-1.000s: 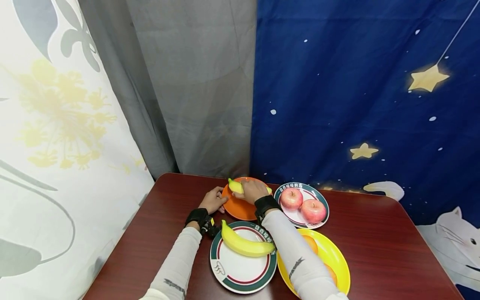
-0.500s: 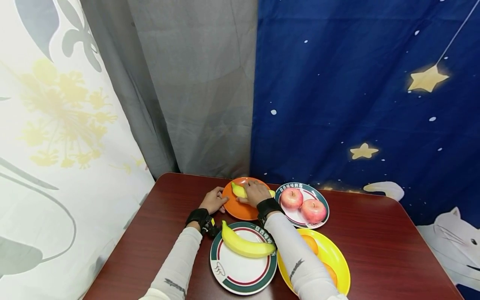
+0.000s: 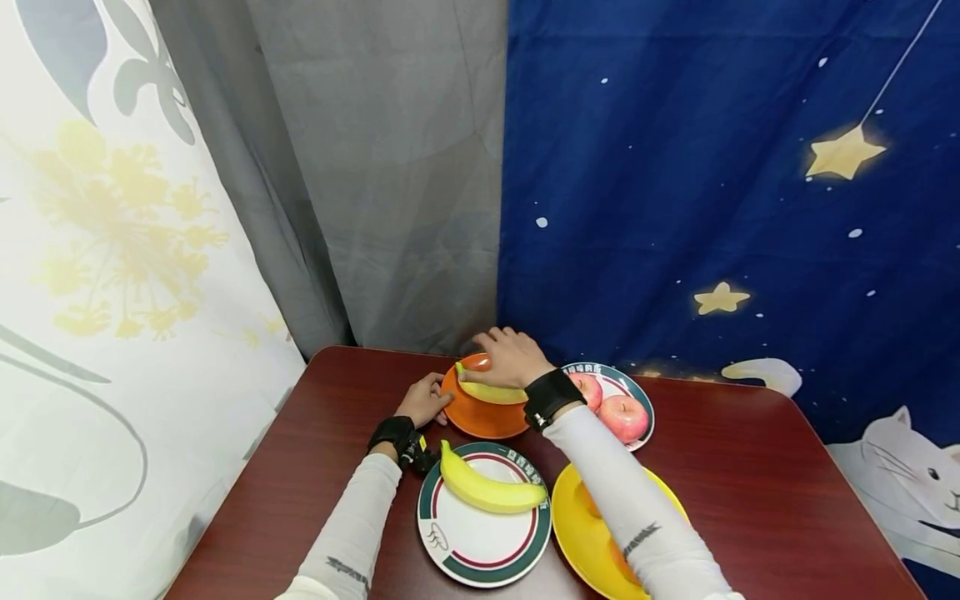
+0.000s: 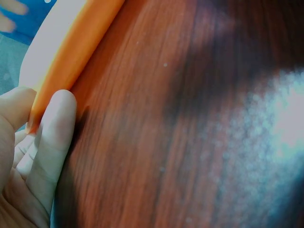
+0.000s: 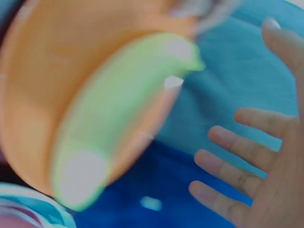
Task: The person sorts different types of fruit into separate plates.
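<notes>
An orange plate lies near the table's far edge with a banana on it. My left hand pinches the plate's left rim; the left wrist view shows the thumb on one side of the orange rim and a finger on the other. Over the far side of the plate, my right hand holds nothing. Its fingers are spread apart from the banana in the blurred right wrist view. In the head view that hand covers part of the banana and the plate's right side.
A green-rimmed white plate with another banana stands nearer. To the right are a yellow plate holding oranges, partly under my right sleeve, and a plate with two apples. Curtains hang behind the table.
My right hand has let go of the banana on the orange plate and lifted up and away toward the curtain. The left hand stays at the rim.
</notes>
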A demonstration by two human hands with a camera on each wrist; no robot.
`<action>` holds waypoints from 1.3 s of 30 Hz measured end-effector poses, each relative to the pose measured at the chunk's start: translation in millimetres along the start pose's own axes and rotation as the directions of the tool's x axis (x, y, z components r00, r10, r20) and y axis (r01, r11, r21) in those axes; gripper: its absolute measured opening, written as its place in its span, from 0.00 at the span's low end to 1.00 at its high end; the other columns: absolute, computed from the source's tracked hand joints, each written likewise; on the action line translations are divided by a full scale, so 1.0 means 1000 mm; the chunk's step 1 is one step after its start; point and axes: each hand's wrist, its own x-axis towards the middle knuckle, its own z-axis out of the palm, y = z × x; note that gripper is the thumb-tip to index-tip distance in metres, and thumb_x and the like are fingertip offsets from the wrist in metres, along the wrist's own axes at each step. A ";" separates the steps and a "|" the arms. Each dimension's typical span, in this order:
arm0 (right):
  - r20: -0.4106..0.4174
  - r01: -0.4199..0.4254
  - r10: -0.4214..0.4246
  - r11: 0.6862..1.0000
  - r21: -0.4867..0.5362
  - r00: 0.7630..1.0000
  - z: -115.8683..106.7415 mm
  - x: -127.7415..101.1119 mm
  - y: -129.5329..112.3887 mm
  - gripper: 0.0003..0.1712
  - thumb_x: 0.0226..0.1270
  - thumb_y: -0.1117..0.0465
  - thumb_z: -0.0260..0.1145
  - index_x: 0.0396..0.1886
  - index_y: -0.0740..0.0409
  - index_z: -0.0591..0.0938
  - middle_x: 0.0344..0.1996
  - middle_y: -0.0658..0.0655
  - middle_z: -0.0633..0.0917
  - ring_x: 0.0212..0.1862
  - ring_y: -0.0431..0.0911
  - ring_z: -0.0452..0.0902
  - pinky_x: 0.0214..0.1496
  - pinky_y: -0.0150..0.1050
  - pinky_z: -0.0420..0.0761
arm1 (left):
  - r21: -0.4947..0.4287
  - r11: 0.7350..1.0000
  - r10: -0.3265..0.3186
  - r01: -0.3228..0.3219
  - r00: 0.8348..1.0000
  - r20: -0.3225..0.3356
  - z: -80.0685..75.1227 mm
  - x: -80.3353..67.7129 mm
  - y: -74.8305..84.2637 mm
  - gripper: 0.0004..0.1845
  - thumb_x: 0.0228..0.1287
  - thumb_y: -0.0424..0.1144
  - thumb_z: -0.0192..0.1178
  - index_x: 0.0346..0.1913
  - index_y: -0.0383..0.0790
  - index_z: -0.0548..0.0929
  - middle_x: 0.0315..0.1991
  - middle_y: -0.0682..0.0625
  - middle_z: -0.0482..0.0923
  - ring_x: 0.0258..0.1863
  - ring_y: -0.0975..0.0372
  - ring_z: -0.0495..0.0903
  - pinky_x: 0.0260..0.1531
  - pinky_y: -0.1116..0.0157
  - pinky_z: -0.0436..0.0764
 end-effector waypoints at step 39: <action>0.027 0.171 -0.175 0.977 0.125 0.984 0.071 -0.150 -0.070 0.42 0.61 0.31 0.73 0.66 0.51 0.80 0.52 0.51 0.81 0.53 0.47 0.75 0.57 0.43 0.81 | -0.012 1.000 0.003 -0.003 1.000 -0.022 0.002 -0.004 0.001 0.27 0.76 0.36 0.62 0.73 0.32 0.70 0.33 0.44 0.78 0.18 0.60 0.83 0.28 0.62 0.87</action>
